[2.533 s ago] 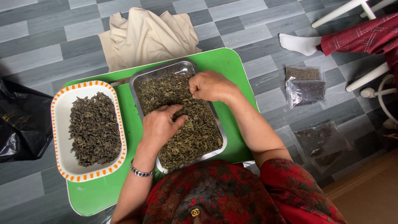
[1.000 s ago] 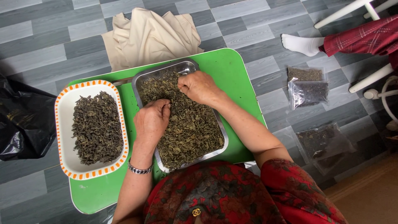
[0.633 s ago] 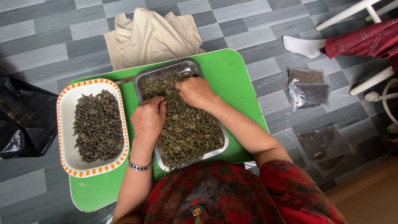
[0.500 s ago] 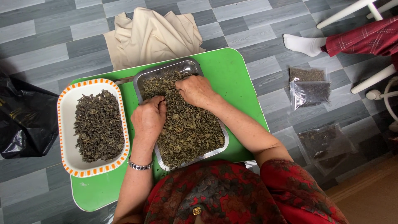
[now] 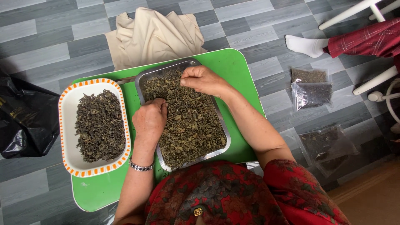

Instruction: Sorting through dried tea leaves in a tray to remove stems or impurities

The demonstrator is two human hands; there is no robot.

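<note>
Both hands work inside one metal tray (image 5: 220, 132) of dried green leaves (image 5: 187, 125). Head view, the only one supplied: the left hand (image 5: 150, 121) is curled into a loose fist, knuckles up, resting on the leaves at the tray's left side; whether it encloses any leaves cannot be told. The right hand (image 5: 204, 80) hovers at the tray's far end with fingertips drawn together in a narrow pinch just above the leaf bed; what the pinch contains is too small to tell.

Count: one metal tray, one white dish with an orange-checked rim (image 5: 68, 137), one green table (image 5: 237, 66), one silver bracelet (image 5: 141, 167) on the left wrist.

Position: the leaves lie directly beneath both hands, filling the tray edge to edge. The white dish stands just beside the tray on its left and carries a second, darker heap of leaves (image 5: 100, 125); neither hand touches it.

Packages: three clear plastic bags lie on the grey floor right of the table. Two small rectangular ones (image 5: 311, 89) overlap, each holding dark leaf. A third, larger bag (image 5: 327, 146) lies nearer the person. A black plastic bag (image 5: 23, 121) sits crumpled at the left edge. A cream cloth (image 5: 154, 35) lies beyond the table. Another person's white-socked foot (image 5: 306, 45) shows at upper right.
</note>
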